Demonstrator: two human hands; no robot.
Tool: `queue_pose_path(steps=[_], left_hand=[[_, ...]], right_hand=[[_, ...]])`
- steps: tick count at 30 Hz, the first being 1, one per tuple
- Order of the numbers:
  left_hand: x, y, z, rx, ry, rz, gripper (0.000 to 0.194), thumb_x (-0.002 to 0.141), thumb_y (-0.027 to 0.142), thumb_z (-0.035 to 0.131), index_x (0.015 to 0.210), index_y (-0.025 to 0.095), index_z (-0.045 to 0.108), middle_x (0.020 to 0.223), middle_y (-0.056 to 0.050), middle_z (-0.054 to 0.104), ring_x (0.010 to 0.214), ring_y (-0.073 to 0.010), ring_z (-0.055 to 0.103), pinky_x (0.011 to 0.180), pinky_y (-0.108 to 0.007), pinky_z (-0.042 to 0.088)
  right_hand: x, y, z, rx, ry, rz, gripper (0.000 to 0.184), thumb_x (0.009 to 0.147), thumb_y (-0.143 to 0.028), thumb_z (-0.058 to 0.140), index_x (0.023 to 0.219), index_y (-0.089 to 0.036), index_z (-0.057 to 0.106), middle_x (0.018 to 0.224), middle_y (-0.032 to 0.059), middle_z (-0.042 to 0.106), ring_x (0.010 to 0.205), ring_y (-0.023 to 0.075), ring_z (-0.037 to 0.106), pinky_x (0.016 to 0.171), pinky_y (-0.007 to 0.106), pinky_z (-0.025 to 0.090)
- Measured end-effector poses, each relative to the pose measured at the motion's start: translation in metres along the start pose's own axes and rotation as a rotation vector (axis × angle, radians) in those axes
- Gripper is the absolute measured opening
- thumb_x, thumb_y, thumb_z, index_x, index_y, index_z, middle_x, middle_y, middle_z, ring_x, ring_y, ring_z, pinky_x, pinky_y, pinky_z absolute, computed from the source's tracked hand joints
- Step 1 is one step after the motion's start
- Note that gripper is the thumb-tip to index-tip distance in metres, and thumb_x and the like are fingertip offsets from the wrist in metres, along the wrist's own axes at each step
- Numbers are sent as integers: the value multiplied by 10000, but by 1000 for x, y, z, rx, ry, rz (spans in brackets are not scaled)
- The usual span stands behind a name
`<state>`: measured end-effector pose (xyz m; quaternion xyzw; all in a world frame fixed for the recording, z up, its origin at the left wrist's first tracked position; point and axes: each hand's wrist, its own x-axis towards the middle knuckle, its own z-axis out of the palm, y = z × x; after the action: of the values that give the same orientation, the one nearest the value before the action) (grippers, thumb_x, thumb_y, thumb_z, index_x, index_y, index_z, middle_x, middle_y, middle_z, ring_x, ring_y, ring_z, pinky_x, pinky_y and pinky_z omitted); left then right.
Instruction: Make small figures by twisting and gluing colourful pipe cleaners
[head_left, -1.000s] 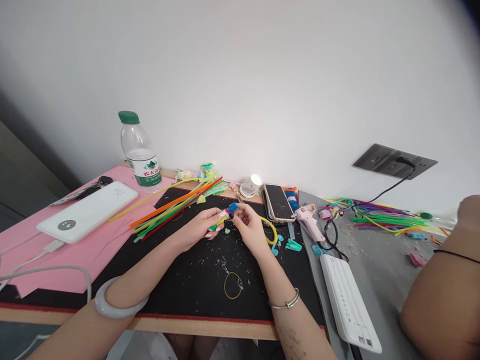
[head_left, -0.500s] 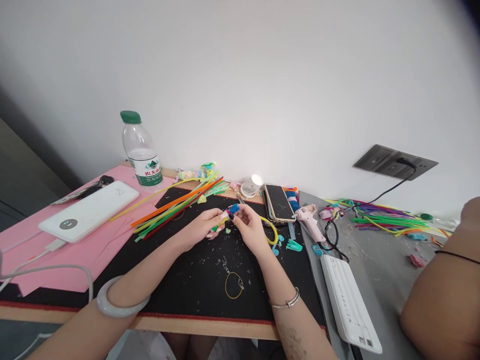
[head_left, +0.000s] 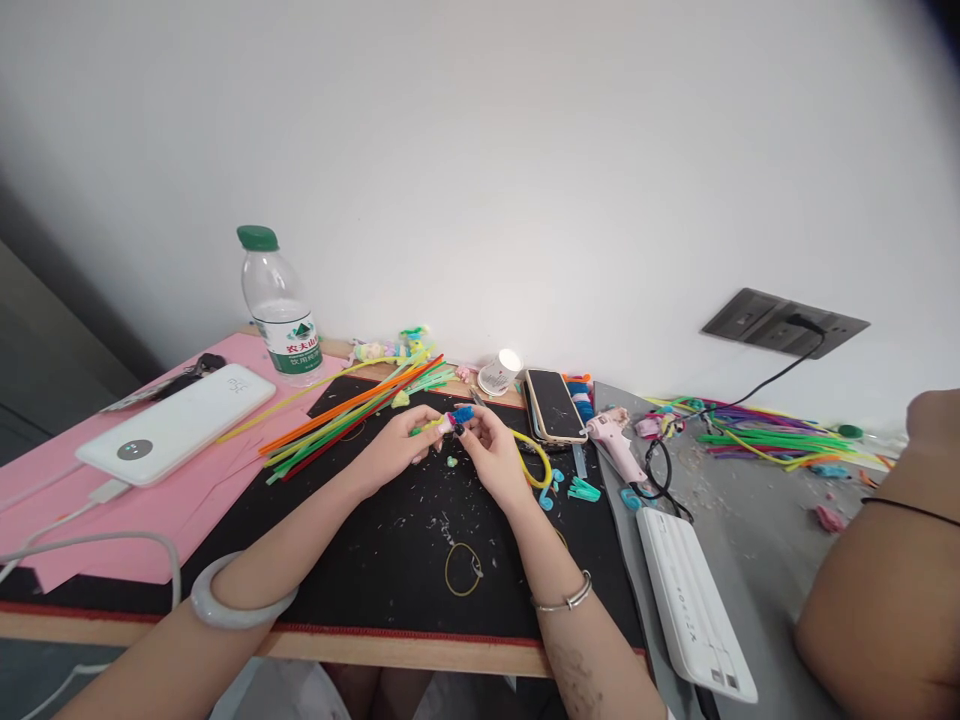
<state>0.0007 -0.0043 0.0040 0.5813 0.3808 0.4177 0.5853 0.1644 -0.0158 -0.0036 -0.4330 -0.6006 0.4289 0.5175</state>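
Between both hands is a small multicoloured pipe-cleaner piece (head_left: 463, 413), blue at its right end, with pink, white, yellow and green parts. My left hand (head_left: 401, 440) is closed on its left side, fingers covering part of it. My right hand (head_left: 491, 450) pinches the blue end between thumb and fingers. Both hands are held over a black mat (head_left: 360, 570). A small pale green scrap (head_left: 451, 462) lies just below the fingers. Beyond my left hand lie long pipe cleaners (head_left: 330, 425) in orange, green, yellow and red. A yellow loop (head_left: 541, 465) curves beside my right wrist.
Pink paper (head_left: 187, 520) carries a white power bank (head_left: 176, 425) and a water bottle (head_left: 281, 310). At the back stand a paper cup (head_left: 499, 373) and a phone (head_left: 555, 405). Rightward are a glue gun (head_left: 616, 445), a power strip (head_left: 694, 600) and another person's arm (head_left: 885, 570).
The held piece has turned a little and sits slightly higher in my fingers, with its blue end now flatter. The fingers have shifted their hold; the view moves slightly.
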Motion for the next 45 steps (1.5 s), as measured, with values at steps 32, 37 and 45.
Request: queue_pose_path(steps=[32,37,45], left_hand=[[7,0,-10,-83,320,188,383,738,313,695,1092,172,652,1065,-101,681,850,-199,673,733,-294,533],[7,-6,-13,-20,287,192,418,789,360,633,1169,187,626,1186,-99,645,953,-230,654,810,-329,516],[4,-2,-12,-17,225,183,448,813,306,558,1245,186,560,1298,-113,569,1019,-246,622,854,-369,488]], right_hand=[[2,7,0,320,157,171,217,641,-203,705,826,-176,594,644,-22,633,499,79,522,417,180,356],[1,4,3,240,111,218,281,649,-240,702,865,-182,532,762,12,700,567,118,645,481,207,492],[0,4,5,256,18,232,310,671,-210,695,916,-189,506,768,-10,696,527,98,645,461,176,496]])
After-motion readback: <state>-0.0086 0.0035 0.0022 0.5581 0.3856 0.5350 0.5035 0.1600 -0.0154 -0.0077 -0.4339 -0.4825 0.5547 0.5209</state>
